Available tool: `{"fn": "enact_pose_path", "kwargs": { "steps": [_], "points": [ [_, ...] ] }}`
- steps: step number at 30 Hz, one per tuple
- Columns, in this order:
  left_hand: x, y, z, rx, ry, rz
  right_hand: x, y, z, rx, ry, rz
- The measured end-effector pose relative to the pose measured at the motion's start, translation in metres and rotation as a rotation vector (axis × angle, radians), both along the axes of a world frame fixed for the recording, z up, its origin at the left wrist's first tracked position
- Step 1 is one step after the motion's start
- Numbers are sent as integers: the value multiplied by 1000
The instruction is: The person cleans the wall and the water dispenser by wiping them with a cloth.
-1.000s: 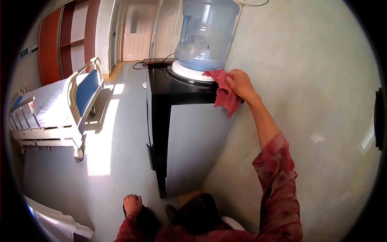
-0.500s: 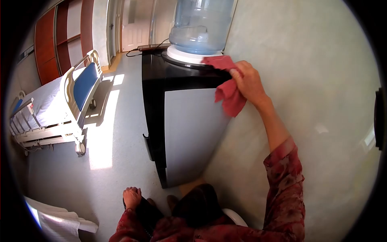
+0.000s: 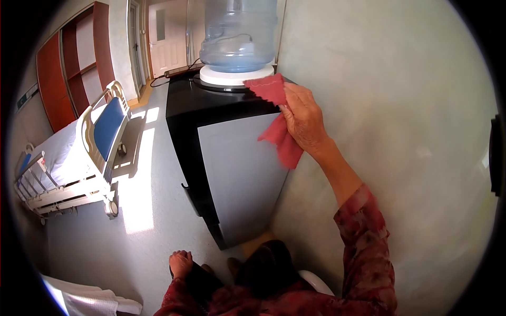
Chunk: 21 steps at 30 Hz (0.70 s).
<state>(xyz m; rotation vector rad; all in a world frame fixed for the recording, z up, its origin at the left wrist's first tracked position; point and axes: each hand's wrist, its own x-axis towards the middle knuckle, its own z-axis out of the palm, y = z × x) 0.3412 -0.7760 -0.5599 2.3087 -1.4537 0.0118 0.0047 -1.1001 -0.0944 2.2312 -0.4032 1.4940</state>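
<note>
My right hand (image 3: 304,117) is closed on a red cloth (image 3: 289,145), whose ends stick out above and below my fingers. The cloth lies at the top front right corner of a black water dispenser (image 3: 182,113) with a grey front panel (image 3: 240,174). On top, a clear blue water bottle (image 3: 237,45) stands upside down in a white collar (image 3: 232,76). My left hand (image 3: 181,263) rests by my dark trouser leg, holding nothing that I can see; its fingers are loosely bent and partly foreshortened.
A wall (image 3: 379,105) runs close along the dispenser's right side. To the left stands a wheeled hospital bed (image 3: 108,121), with a red-brown cabinet (image 3: 55,79) behind it. A door (image 3: 168,39) is at the back. White fabric (image 3: 84,297) hangs at the lower left.
The view has shifted, so the dispenser appears further left. My right hand and the cloth have come slightly nearer along the dispenser's top right corner. The left hand stays by the leg.
</note>
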Motion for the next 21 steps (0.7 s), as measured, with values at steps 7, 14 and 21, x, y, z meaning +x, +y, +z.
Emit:
{"fn": "enact_pose_path", "kwargs": {
  "steps": [7, 14, 21],
  "points": [
    [3, 1, -5, 0, -6, -11, 15, -2, -78, -55, -278, -132],
    [-4, -3, 10, -9, 4, -16, 19, 7, -205, 241, -316, -227],
    [4, 1, -7, -10, -11, -25, 27, 64, -247, 1331, -1151, 621]
  ]
}}
